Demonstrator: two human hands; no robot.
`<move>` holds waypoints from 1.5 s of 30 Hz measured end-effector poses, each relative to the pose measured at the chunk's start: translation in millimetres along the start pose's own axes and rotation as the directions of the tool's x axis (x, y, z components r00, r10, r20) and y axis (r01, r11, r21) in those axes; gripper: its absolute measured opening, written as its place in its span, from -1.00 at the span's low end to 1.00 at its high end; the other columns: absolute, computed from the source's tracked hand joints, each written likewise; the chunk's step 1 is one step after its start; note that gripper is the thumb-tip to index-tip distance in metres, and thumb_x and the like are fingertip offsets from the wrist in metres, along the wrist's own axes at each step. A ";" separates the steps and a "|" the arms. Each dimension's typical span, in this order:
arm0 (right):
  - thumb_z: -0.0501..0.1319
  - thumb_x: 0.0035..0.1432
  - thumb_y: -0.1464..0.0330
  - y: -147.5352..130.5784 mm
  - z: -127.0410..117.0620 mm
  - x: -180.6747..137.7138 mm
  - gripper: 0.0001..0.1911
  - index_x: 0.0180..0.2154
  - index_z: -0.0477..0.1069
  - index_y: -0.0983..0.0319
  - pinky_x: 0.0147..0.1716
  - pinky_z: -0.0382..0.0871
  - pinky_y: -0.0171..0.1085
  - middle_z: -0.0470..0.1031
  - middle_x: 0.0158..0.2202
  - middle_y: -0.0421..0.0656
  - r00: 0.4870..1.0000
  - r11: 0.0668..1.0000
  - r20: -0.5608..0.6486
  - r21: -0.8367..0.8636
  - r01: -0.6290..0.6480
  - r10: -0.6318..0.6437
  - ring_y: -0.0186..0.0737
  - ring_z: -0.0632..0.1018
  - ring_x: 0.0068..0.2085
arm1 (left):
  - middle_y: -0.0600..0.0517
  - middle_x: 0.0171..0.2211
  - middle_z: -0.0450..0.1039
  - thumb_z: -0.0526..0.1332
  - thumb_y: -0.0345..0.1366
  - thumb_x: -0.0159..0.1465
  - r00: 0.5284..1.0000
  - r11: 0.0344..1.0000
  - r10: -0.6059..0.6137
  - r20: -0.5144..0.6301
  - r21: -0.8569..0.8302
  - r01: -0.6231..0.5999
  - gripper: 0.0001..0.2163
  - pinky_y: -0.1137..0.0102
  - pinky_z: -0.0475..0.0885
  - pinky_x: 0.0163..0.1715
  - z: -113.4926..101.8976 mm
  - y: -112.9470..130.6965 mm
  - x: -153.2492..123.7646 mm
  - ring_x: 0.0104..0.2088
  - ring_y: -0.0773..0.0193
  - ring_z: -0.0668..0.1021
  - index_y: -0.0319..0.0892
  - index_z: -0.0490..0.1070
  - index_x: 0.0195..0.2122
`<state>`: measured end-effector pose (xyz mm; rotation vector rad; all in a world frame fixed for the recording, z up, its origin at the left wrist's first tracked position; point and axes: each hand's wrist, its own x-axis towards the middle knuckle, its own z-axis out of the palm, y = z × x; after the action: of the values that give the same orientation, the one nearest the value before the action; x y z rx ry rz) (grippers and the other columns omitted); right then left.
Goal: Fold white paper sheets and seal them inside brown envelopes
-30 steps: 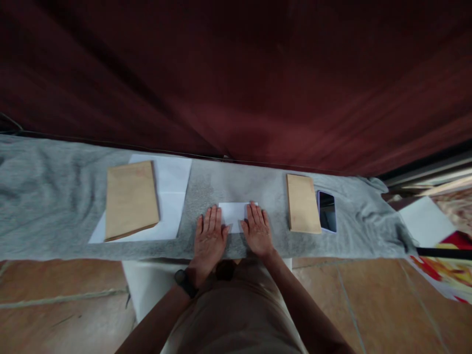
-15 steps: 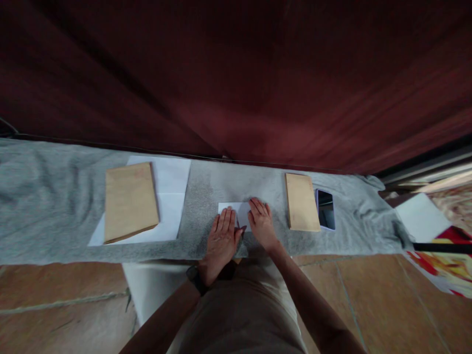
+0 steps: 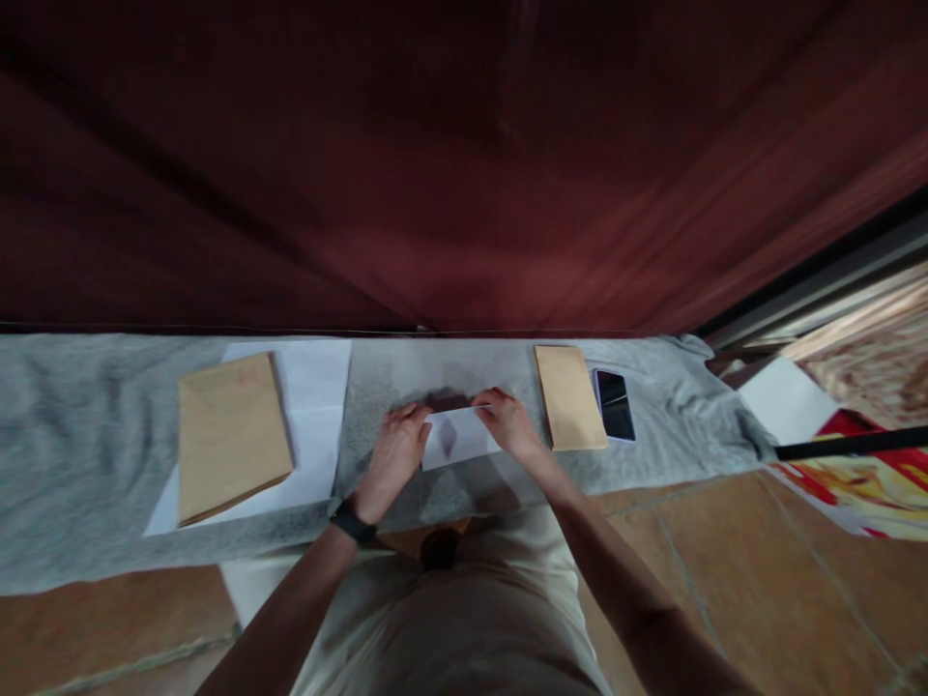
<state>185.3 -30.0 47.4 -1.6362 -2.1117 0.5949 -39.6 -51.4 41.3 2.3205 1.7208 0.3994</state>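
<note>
Between my hands a small white sheet of paper [image 3: 464, 437] is held tilted, its far edge raised off the grey cloth. My left hand [image 3: 397, 447] pinches its upper left corner, and a dark watch sits on that wrist. At the upper right corner, my right hand [image 3: 506, 420] grips the paper with the fingers curled behind it. A shadow falls across the middle of the sheet. The fingertips behind the paper are partly hidden.
On the grey cloth [image 3: 391, 372], a stack of brown paper [image 3: 232, 435] lies at left over white sheets [image 3: 317, 406]. At right are a smaller brown paper stack [image 3: 572, 396] and a phone [image 3: 615, 404]. A dark red panel [image 3: 449, 193] rises behind.
The paper lay flat under both palms; now it is lifted and tilted, pinched at its corners. My left hand has moved left. The whole view has shifted and turned slightly.
</note>
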 end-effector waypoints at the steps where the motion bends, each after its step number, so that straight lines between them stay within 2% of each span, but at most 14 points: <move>1: 0.21 0.31 0.53 -4.1 -9.4 1.2 -0.81 -0.20 0.56 0.16 -0.07 0.48 -0.25 0.60 -0.16 -0.15 0.999 1.000 -0.043 0.013 0.021 -0.021 -0.20 0.60 -0.16 | -0.13 -0.17 0.61 0.14 -0.40 0.38 0.999 0.999 0.034 -0.017 -0.003 -0.034 -0.78 0.12 0.47 -0.01 -11.2 2.5 2.4 -0.12 -0.01 0.61 -0.19 0.59 -0.12; 4: 0.21 0.35 0.47 -15.8 -36.5 1.0 -0.86 -0.19 0.53 0.17 0.07 0.45 -0.16 0.60 -0.16 -0.12 0.972 0.990 -0.190 0.004 0.141 -0.137 -0.14 0.59 -0.09 | -0.14 -0.14 0.60 0.09 -0.35 0.43 0.970 0.993 0.119 -0.211 0.049 -0.111 -0.76 0.09 0.44 0.00 -41.4 11.6 3.9 -0.09 -0.02 0.58 -0.17 0.57 -0.12; 7: 0.13 0.41 0.44 -19.6 -44.4 -9.5 -0.81 -0.13 0.52 0.15 0.27 0.32 -0.04 0.60 -0.10 -0.12 0.938 0.973 -0.258 -0.050 0.227 -0.232 -0.12 0.57 0.01 | -0.16 0.02 0.57 0.05 -0.36 0.45 0.933 0.982 0.183 -0.308 0.109 -0.157 -0.74 0.07 0.41 0.07 -47.3 16.9 -5.8 0.00 -0.03 0.55 -0.16 0.55 -0.07; 10: 0.05 0.43 0.46 -10.5 -23.0 -33.5 -0.72 -0.06 0.52 0.14 0.40 0.14 0.05 0.60 -0.04 -0.12 0.953 0.972 -0.201 -0.108 0.210 -0.228 -0.14 0.57 0.07 | -0.17 0.09 0.54 0.02 -0.43 0.42 0.947 0.974 0.214 -0.241 0.122 -0.189 -0.70 0.08 0.40 0.14 -20.2 14.2 -26.5 0.06 -0.02 0.54 -0.16 0.56 -0.08; 14: 0.08 0.32 0.57 11.3 22.9 -76.2 -0.68 -0.08 0.52 0.16 0.42 0.12 0.06 0.60 0.03 -0.09 0.979 0.973 -0.049 -0.137 0.188 -0.197 -0.15 0.55 0.14 | -0.17 0.10 0.56 0.02 -0.50 0.36 0.961 0.961 0.262 -0.086 0.116 -0.252 -0.66 0.10 0.47 0.14 30.5 4.6 -59.5 0.09 0.01 0.58 -0.13 0.57 -0.08; 16: 0.12 0.20 0.62 18.7 37.5 -92.9 -0.64 -0.08 0.53 0.18 0.43 0.12 0.05 0.58 0.10 -0.06 0.981 0.976 -0.015 -0.108 0.191 -0.194 -0.14 0.52 0.20 | -0.16 0.10 0.58 0.03 -0.53 0.33 0.963 0.960 0.263 -0.059 0.113 -0.256 -0.65 0.12 0.49 0.14 45.0 1.0 -70.9 0.11 0.03 0.59 -0.14 0.57 -0.07; 18: 0.13 0.15 0.63 21.0 43.2 -101.0 -0.59 -0.05 0.54 0.20 0.42 0.16 0.03 0.57 0.14 -0.04 0.981 0.979 -0.004 -0.072 0.193 -0.193 -0.13 0.49 0.24 | -0.17 0.12 0.57 0.03 -0.54 0.33 0.965 0.963 0.254 -0.059 0.112 -0.247 -0.65 0.14 0.49 0.16 49.9 -0.9 -76.1 0.13 0.04 0.59 -0.17 0.57 -0.06; 22: 0.11 0.31 0.52 9.0 38.7 -91.5 -0.55 0.19 0.45 0.23 0.34 0.33 -0.02 0.45 0.28 0.02 0.987 0.989 -0.079 -0.041 0.139 -0.142 -0.10 0.44 0.32 | -0.20 0.15 0.56 0.03 -0.57 0.31 0.963 0.963 0.259 -0.069 0.095 -0.252 -0.63 0.19 0.48 0.20 46.1 -2.8 -74.4 0.17 0.07 0.58 -0.21 0.55 -0.01; 25: 0.08 0.43 0.40 -11.4 36.1 -73.3 -0.50 0.34 0.30 0.25 0.34 0.34 -0.03 0.32 0.39 0.03 0.980 0.991 -0.148 -0.025 0.131 -0.134 -0.09 0.36 0.38 | -0.19 0.14 0.57 0.01 -0.59 0.28 0.959 0.961 0.271 -0.077 0.078 -0.265 -0.57 0.20 0.49 0.19 43.8 -4.6 -73.1 0.16 0.10 0.59 -0.23 0.52 0.08; 30: 0.04 0.49 0.35 -37.4 55.6 -51.0 -0.51 0.37 0.29 0.25 0.40 0.27 -0.11 0.32 0.39 -0.02 0.977 0.983 -0.110 -0.048 0.178 -0.182 -0.16 0.33 0.40 | -0.20 0.15 0.56 -0.01 -0.57 0.30 0.958 0.959 0.277 -0.071 0.090 -0.270 -0.58 0.17 0.51 0.18 46.0 -8.7 -74.1 0.16 0.07 0.59 -0.25 0.52 0.07; 33: 0.09 0.47 0.37 -32.3 73.9 -50.4 -0.53 0.34 0.33 0.27 0.41 0.25 -0.03 0.35 0.37 0.01 0.977 0.971 -0.058 -0.137 0.198 -0.207 -0.11 0.35 0.39 | -0.18 0.12 0.58 -0.02 -0.57 0.29 0.961 0.962 0.266 -0.072 0.091 -0.259 -0.57 0.18 0.53 0.17 48.7 -11.9 -73.6 0.13 0.08 0.62 -0.24 0.53 0.06; 36: 0.11 0.46 0.36 -18.9 83.7 -57.2 -0.51 0.36 0.30 0.27 0.43 0.18 0.02 0.29 0.42 -0.02 0.976 0.958 -0.041 -0.203 0.201 -0.213 -0.07 0.29 0.42 | -0.16 0.13 0.58 -0.01 -0.55 0.31 0.966 0.968 0.247 -0.080 0.070 -0.242 -0.58 0.19 0.52 0.18 49.6 -14.5 -75.7 0.13 0.09 0.61 -0.21 0.55 0.04; 41: 0.11 0.49 0.27 -9.8 82.9 -64.3 -0.49 0.39 0.26 0.20 0.44 0.12 0.05 0.21 0.45 -0.06 0.982 0.957 -0.047 -0.240 0.164 -0.180 -0.08 0.26 0.44 | -0.12 0.16 0.56 -0.01 -0.56 0.29 0.976 0.981 0.193 -0.098 0.022 -0.192 -0.54 0.14 0.46 0.25 45.6 -10.0 -81.9 0.18 0.09 0.57 -0.15 0.53 0.09; 45: 0.11 0.49 0.25 -10.4 80.4 -62.5 -0.46 0.40 0.23 0.21 0.44 0.10 0.05 0.18 0.47 -0.05 0.982 0.954 -0.015 -0.241 0.177 -0.186 -0.05 0.23 0.46 | -0.14 0.25 0.48 -0.03 -0.45 0.40 0.978 0.988 0.136 -0.161 -0.052 -0.146 -0.53 0.08 0.39 0.32 48.0 9.2 -66.4 0.28 0.08 0.49 -0.20 0.38 0.30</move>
<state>147.1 -99.9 -16.8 -1.5338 -2.3482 0.2567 -33.1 -118.4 -6.2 2.4305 1.5882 0.6694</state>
